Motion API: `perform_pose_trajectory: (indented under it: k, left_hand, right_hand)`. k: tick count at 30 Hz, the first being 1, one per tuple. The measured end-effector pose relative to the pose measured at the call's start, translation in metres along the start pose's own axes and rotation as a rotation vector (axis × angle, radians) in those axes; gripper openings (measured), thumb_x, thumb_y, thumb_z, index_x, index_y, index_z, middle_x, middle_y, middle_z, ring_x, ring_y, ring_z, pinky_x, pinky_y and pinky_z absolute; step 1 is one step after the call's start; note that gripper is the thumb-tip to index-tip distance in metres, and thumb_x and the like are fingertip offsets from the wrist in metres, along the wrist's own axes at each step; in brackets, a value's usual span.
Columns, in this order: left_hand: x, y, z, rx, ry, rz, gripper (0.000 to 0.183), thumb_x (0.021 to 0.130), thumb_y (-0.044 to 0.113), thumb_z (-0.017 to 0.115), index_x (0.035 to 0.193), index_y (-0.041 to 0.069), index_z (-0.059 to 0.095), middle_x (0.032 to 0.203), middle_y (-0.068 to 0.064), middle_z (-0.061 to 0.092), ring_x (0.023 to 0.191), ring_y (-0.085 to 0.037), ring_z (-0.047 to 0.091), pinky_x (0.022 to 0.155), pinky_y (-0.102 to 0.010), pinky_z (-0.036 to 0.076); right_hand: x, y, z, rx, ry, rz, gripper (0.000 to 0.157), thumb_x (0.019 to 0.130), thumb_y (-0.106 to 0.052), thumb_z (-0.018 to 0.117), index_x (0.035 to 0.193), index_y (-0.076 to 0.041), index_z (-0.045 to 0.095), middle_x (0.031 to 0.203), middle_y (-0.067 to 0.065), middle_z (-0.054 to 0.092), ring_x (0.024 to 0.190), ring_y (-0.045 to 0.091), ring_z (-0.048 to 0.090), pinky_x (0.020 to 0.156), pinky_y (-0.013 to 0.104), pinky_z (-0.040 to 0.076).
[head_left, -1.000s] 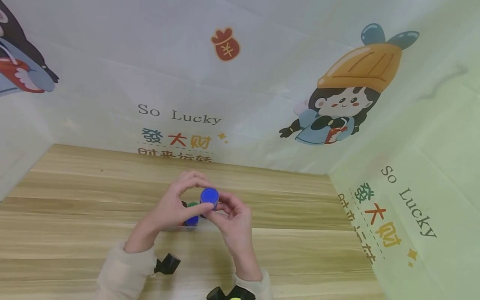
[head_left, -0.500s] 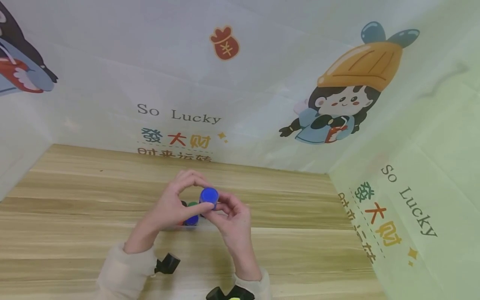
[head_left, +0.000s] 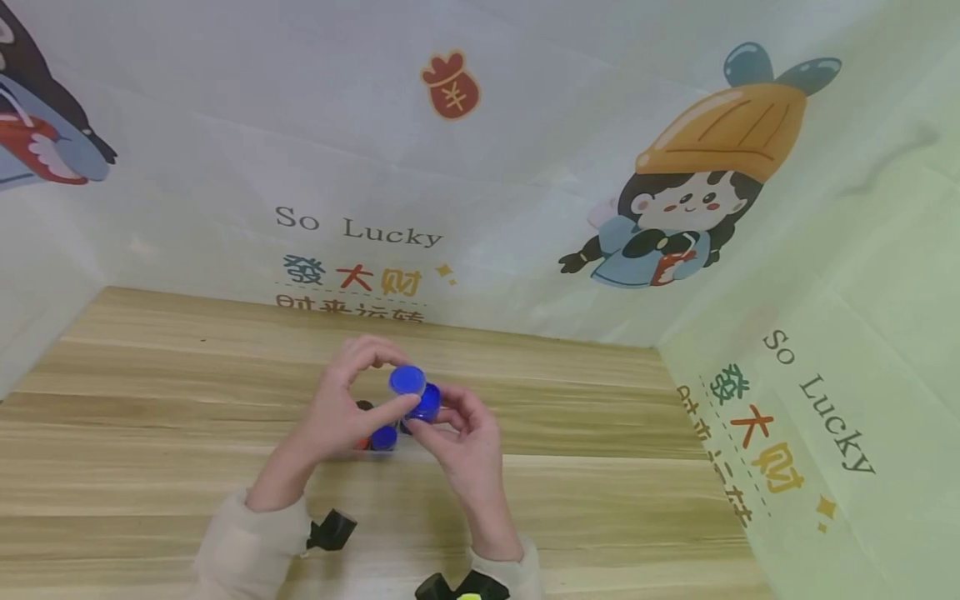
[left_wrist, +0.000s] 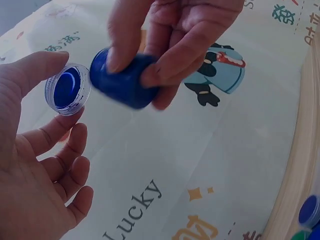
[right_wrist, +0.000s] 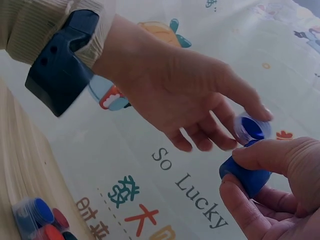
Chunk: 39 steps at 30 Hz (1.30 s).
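Between my left thumb and forefinger I pinch a clear screw lid (left_wrist: 67, 91) smeared with blue paint inside; my left hand (head_left: 341, 412) keeps its other fingers loosely bent. My right hand (head_left: 471, 446) grips a small blue paint jar (left_wrist: 122, 82) with thumb and fingers. In the left wrist view the jar is tilted, its mouth toward the lid, with a narrow gap between them. From the head view, the lid sits just up and left of the jar, overlapping it. How full the jar is cannot be seen.
Under my hands, a clear tray (head_left: 383, 453) stands on the wooden table (head_left: 600, 500). It holds several paint jars, among them a blue jar (right_wrist: 43, 210) and a red jar (right_wrist: 52, 232). A printed cloth wall (head_left: 510, 192) rises behind the table and at its sides.
The lid was on the jar in both earlier frames; now it is off. My left hand has moved slightly up and left with it, while my right hand holds the jar in nearly the same place.
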<state>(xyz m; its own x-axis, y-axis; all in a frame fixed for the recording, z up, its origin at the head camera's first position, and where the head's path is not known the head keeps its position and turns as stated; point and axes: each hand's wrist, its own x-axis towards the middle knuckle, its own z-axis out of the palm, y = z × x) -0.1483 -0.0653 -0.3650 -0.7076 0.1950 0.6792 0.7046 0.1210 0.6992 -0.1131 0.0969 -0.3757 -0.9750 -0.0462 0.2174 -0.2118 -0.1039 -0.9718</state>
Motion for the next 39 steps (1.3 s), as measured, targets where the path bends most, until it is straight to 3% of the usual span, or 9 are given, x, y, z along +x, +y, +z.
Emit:
perform_pose_trajectory:
  k: [9,17,22,31,34,39]
  left_hand:
    - [-0.013,-0.015,-0.026,0.085,0.064,-0.055,0.038,0.065,-0.010,0.075,0.100,0.001,0.065,0.101,-0.007,0.061,0.098,-0.008,0.047,0.081,-0.022,0.034]
    - [-0.028,-0.028,-0.053,0.185,0.137,-0.143,0.039,0.066,-0.011,0.075,0.103,0.000,0.065,0.102,0.009,0.058,0.096,-0.005,0.045,0.081,-0.019,0.032]
    - [-0.038,-0.038,-0.068,0.261,0.176,-0.171,0.039,0.066,-0.011,0.076,0.102,-0.001,0.065,0.100,0.013,0.057,0.093,-0.003,0.045,0.080,-0.017,0.032]
    - [-0.064,-0.059,-0.094,0.354,0.192,-0.333,0.030,0.074,0.000,0.075,0.102,-0.001,0.064,0.097,0.023,0.052,0.088,-0.002,0.040,0.075,-0.026,0.028]
    - [-0.075,-0.065,-0.102,0.389,0.180,-0.410,0.028,0.079,0.007,0.074,0.104,-0.001,0.063,0.097,0.019,0.051,0.087,-0.004,0.039,0.074,-0.030,0.028]
    - [-0.090,-0.078,-0.114,0.442,0.132,-0.494,0.032,0.083,0.014,0.071,0.108,-0.003,0.063,0.101,-0.006,0.056,0.088,-0.005,0.037,0.073,-0.035,0.029]
  right_hand:
    - [-0.001,0.012,-0.021,-0.072,0.102,0.007,0.038,0.073,0.014,0.069,0.108,0.011,0.056,0.097,0.014,0.061,0.074,0.007,0.060,0.065,0.020,0.051]
    - [-0.002,0.020,-0.047,-0.110,0.195,0.011,0.037,0.073,0.015,0.069,0.107,0.014,0.055,0.094,0.015,0.063,0.074,0.007,0.060,0.065,0.019,0.051]
    - [-0.003,0.024,-0.066,-0.192,0.261,0.012,0.035,0.072,0.013,0.070,0.105,0.013,0.057,0.091,0.016,0.064,0.073,0.008,0.059,0.065,0.019,0.051]
    - [-0.007,0.041,-0.104,-0.363,0.339,0.066,0.034,0.071,0.009,0.073,0.102,0.009,0.060,0.087,0.016,0.066,0.077,0.014,0.058,0.064,0.019,0.050]
    - [-0.009,0.048,-0.115,-0.438,0.342,0.062,0.033,0.069,0.009,0.073,0.099,0.010,0.060,0.085,0.020,0.066,0.075,0.017,0.059,0.061,0.018,0.049]
    - [-0.014,0.060,-0.129,-0.556,0.350,0.123,0.030,0.067,0.008,0.075,0.093,0.009,0.059,0.083,0.022,0.067,0.076,0.028,0.063,0.059,0.019,0.046]
